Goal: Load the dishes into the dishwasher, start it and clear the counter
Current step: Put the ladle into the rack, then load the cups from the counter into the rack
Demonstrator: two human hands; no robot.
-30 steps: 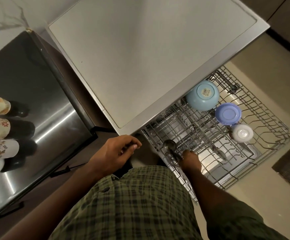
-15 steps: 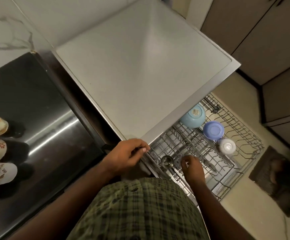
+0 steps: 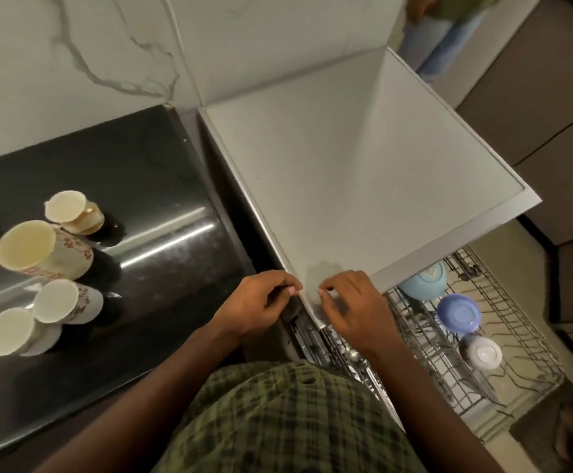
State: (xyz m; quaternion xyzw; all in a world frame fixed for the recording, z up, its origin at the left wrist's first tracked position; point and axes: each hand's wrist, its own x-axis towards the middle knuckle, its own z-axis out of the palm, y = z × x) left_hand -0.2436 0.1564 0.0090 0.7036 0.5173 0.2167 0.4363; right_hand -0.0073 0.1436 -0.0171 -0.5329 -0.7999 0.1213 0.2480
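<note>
Since one second ago, our right hand [image 3: 353,312] has left the pulled-out dishwasher rack [image 3: 503,363] at 4 o'clock and joined our left hand [image 3: 261,307] at the dishwasher top [image 3: 346,186] corner. Both hands are empty, fingers curled, tips nearly pinching. Four cups [image 3: 44,250] wait at 9 o'clock; we risk forgetting them.

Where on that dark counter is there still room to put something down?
The dark counter is bare from the cups across to the dishwasher top, and back to the marble wall. The left edge is crowded with four cups. The dishwasher top is also bare.
</note>
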